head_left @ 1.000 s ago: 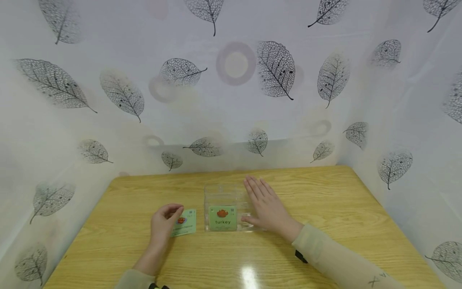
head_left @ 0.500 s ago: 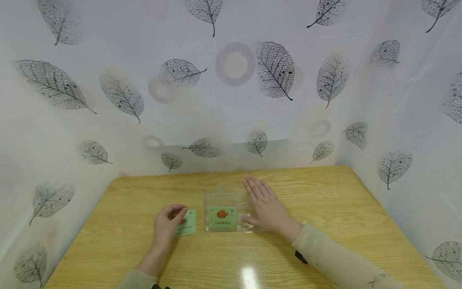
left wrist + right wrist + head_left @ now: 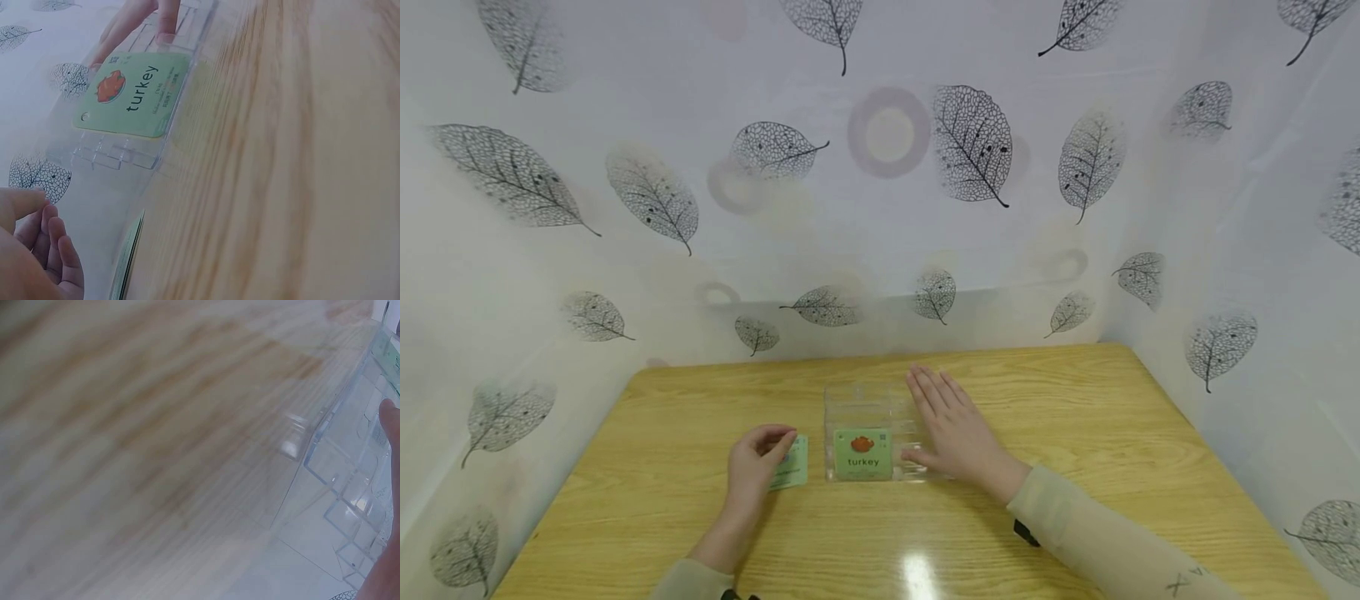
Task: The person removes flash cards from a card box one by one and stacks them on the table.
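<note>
My left hand [image 3: 751,467] is over the left part of a stack of green cards [image 3: 792,468], partly covering it. In the left wrist view, thumb and index fingertips meet with nothing visible between them, other fingers curled. The stack's edge [image 3: 128,259] shows beside that hand, apart from the fingers. To its right lies a clear plastic box [image 3: 859,403] with compartments, a green "turkey" card [image 3: 863,454] in its left one. My right hand [image 3: 958,433] rests on the box's right side, fingers straight, thumb spread toward the card. In the right wrist view only part of this hand shows.
A wooden table [image 3: 1045,400] carries everything. A white curtain [image 3: 895,233] with leaf prints surrounds its back and sides. Light glares on the tabletop near the front.
My left hand has moved slightly right across the green cards, covering more of them. The right hand, the box and the turkey card stay in place.
</note>
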A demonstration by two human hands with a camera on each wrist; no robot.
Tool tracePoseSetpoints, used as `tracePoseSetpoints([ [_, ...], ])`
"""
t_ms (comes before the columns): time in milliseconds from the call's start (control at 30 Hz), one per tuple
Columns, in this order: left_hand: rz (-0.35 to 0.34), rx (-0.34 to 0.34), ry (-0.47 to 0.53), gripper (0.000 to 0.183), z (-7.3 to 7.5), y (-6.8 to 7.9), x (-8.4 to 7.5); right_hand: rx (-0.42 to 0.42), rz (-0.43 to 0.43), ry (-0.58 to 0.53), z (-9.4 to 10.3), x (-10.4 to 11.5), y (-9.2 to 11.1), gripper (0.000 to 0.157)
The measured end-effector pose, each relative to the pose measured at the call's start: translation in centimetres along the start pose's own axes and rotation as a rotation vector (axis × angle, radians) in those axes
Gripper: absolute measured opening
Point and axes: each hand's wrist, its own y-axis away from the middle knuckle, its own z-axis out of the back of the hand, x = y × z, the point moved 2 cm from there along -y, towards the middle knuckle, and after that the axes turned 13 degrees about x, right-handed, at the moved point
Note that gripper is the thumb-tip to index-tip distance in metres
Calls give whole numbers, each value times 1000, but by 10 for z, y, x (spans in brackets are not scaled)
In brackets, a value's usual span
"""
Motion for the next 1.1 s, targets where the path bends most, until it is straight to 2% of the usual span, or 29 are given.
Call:
tracePoseSetpoints([
  [167, -20, 4, -5, 19, -2, 2, -1, 3, -1, -1, 1, 0, 0, 117],
  [600, -21, 17, -30, 20, -8, 5, -7, 15, -1, -13, 1, 0, 1, 116],
  [1100, -47, 26, -36, 17, -18, 5, -10, 14, -7, 25, 0, -1, -1, 117],
])
